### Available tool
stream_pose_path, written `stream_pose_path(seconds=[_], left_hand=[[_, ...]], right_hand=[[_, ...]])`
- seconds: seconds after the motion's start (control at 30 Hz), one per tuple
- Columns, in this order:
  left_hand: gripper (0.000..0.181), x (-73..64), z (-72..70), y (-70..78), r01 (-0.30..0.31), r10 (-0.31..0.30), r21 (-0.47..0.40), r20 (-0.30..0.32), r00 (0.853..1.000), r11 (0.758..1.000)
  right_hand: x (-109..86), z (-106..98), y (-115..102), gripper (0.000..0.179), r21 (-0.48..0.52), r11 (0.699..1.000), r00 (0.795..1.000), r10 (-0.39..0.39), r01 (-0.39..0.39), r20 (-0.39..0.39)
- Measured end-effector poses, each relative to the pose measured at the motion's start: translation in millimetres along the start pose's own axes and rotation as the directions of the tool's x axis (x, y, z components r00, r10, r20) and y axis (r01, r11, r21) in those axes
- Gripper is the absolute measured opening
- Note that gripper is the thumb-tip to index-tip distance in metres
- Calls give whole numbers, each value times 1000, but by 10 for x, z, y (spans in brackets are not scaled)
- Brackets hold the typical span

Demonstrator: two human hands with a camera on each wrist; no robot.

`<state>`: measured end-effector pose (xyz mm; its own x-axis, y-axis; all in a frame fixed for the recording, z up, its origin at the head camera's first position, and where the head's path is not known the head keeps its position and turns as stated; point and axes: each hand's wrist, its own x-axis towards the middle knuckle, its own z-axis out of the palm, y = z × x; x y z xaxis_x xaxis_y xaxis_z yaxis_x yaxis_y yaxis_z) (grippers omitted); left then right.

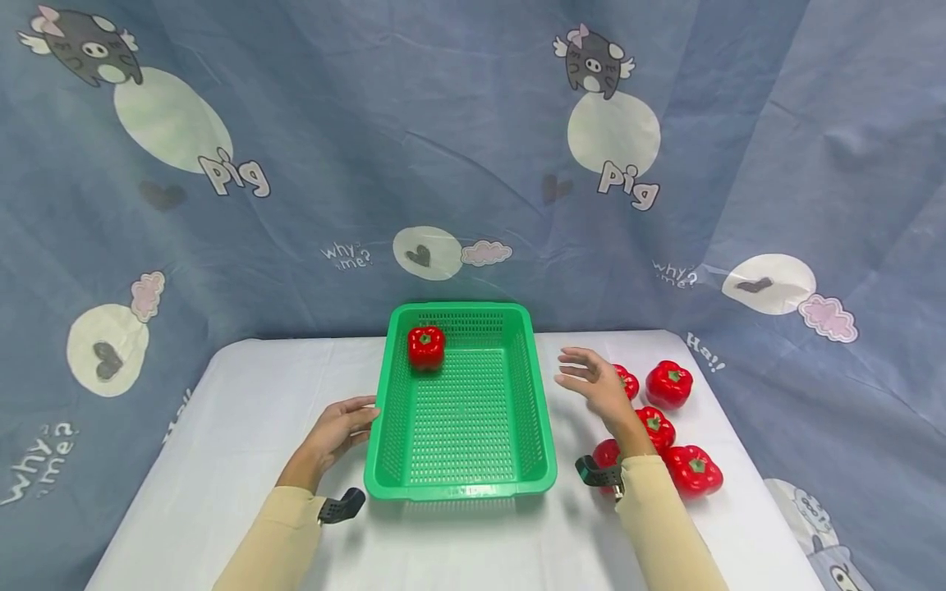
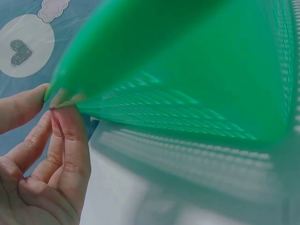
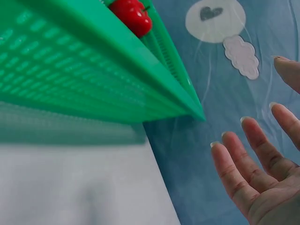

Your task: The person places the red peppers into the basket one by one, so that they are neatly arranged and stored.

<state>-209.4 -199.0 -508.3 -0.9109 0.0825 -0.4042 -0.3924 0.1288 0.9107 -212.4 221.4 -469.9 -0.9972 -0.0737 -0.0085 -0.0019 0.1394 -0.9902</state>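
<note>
A green plastic basket [image 1: 461, 489] with slotted walls stands on the white table, and one red bell pepper [image 1: 426, 348] sits in its far left corner. My left hand [image 1: 342, 428] holds the basket's left rim; in the left wrist view the thumb and fingertips [image 2: 70, 117] pinch its edge. To the right of the basket, my right hand [image 1: 597, 386] is held above the table with its fingers spread and nothing in them. Several more red bell peppers [image 1: 668, 385] lie beside and beyond the right hand and forearm, which partly hide some of them.
The white table [image 1: 244, 427] ends at a blue cloth backdrop [image 1: 473, 189] printed with pigs and hearts. Each wrist wears a dark strapped device [image 1: 342, 506]. The loose peppers cluster near the table's right edge.
</note>
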Motion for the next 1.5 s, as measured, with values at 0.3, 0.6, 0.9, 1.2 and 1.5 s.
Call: stream_pose_path(seconds=[0.3, 0.6, 0.9, 1.2, 1.5], left_hand=[[52, -1, -2, 4, 12, -12, -10, -1, 1000, 1000], [53, 12, -12, 1, 7, -6, -28, 12, 1000, 1000], [53, 3, -3, 11, 9, -9, -21, 9, 1000, 1000], [54, 8, -6, 9, -4, 5, -21, 13, 1000, 1000], [54, 6, -8, 13, -15, 15, -10, 23, 1000, 1000]], right_hand=[[-127, -205, 44, 56, -42, 996, 995, 71, -74, -67], [-291, -371, 61, 58, -21, 995, 991, 91, -94, -102], [-445, -535, 131, 59, -58, 991, 983, 113, -122, -145], [-600, -672, 180, 60, -99, 989, 978, 92, -112, -186], [-735, -810, 247, 61, -176, 975, 967, 92, -136, -237]])
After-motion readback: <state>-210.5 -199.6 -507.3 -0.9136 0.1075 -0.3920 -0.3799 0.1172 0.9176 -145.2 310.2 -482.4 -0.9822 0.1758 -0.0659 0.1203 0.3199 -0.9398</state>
